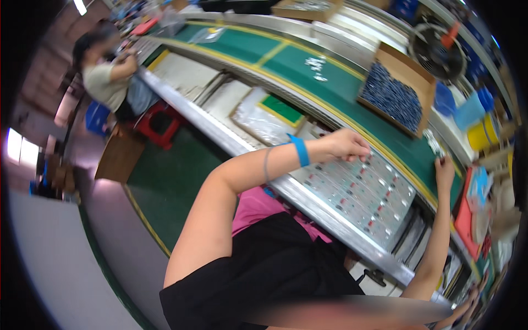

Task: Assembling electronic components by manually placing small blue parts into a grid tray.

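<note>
A flat grey fixture plate (379,204) with rows of small red, dark and silvery parts lies across the bench in front of me. Over its far left part is my left hand (347,145), a blue band around the wrist. Its fingers are curled together, and whatever they pinch is too small to make out. My right hand (444,169) reaches far out to the right on the green belt, fingertips drawn together beside a small heap of whitish parts (433,142). Blur hides what sits between those fingertips.
An open cardboard box (393,99) of small dark blue parts stands on the green conveyor belt (291,65). More white pieces (315,68) lie on the belt. Behind are a fan (438,52) and a yellow container (483,135). Another person (107,74) sits at the far left near a red stool (159,125).
</note>
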A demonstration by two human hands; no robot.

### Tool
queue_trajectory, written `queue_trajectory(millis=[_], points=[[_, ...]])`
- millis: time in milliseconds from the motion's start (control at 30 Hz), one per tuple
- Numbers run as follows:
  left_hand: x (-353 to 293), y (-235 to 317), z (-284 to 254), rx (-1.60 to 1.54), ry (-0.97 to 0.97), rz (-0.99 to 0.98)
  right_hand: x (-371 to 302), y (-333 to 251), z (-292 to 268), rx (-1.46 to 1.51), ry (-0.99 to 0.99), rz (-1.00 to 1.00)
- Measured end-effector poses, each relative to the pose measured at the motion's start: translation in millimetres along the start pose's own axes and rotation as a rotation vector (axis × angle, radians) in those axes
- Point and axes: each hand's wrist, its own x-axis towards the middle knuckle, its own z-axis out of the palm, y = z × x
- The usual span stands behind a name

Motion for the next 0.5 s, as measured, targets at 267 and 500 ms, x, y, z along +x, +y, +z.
queue_trajectory(millis=[267, 500], points=[[-12.9, 5.4, -4.3, -0.035, 0.154, 0.002, -13.5, -2.2, 12.1, 0.425, -0.140, 0.052], [-10.5, -5.0, -7.8, 0.025, 0.053, 0.064, -31.2, -19.9, -2.2, 0.333, -0.184, 0.026]])
